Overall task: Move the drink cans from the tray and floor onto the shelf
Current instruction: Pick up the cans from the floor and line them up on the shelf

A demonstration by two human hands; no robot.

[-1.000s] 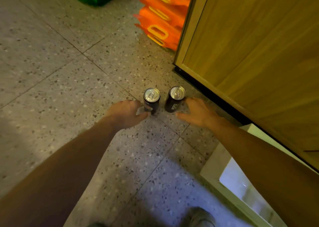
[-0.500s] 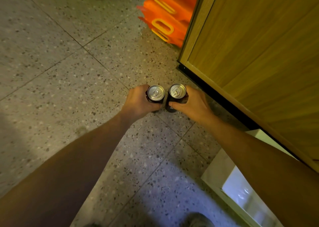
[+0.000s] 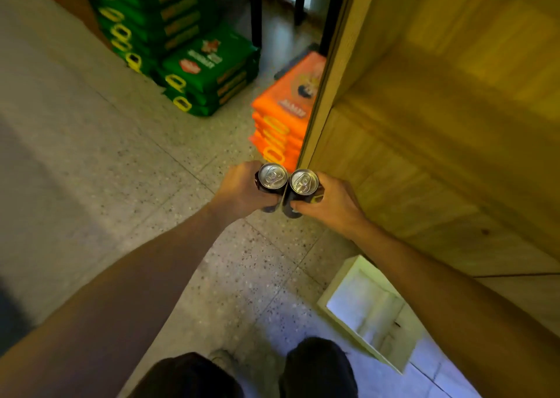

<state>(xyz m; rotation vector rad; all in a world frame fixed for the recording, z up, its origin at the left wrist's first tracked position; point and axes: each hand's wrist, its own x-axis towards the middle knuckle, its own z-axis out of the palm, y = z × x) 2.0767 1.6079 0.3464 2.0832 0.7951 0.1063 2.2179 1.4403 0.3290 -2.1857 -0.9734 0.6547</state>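
Observation:
Two slim black drink cans with silver tops are held side by side above the floor. My left hand (image 3: 242, 190) is wrapped around the left can (image 3: 272, 177). My right hand (image 3: 331, 205) grips the right can (image 3: 304, 182). The two cans touch or nearly touch, upright, off the speckled floor. The wooden shelf unit (image 3: 424, 143) rises just to the right of my right hand. The white tray (image 3: 342, 276) lies on the floor at the lower right, next to the shelf unit, with no cans showing in it.
Stacked green packs (image 3: 209, 73) and orange packs (image 3: 285, 116) sit on the floor ahead, beside the shelf unit's corner. Dark furniture legs (image 3: 256, 9) stand further back. My knees (image 3: 315, 364) show at the bottom edge. Terrazzo floor (image 3: 106, 170) stretches to the left.
Both hands reached the two cans standing on the floor, closed around them and lifted them. The view has tilted up, showing the stacked packs ahead.

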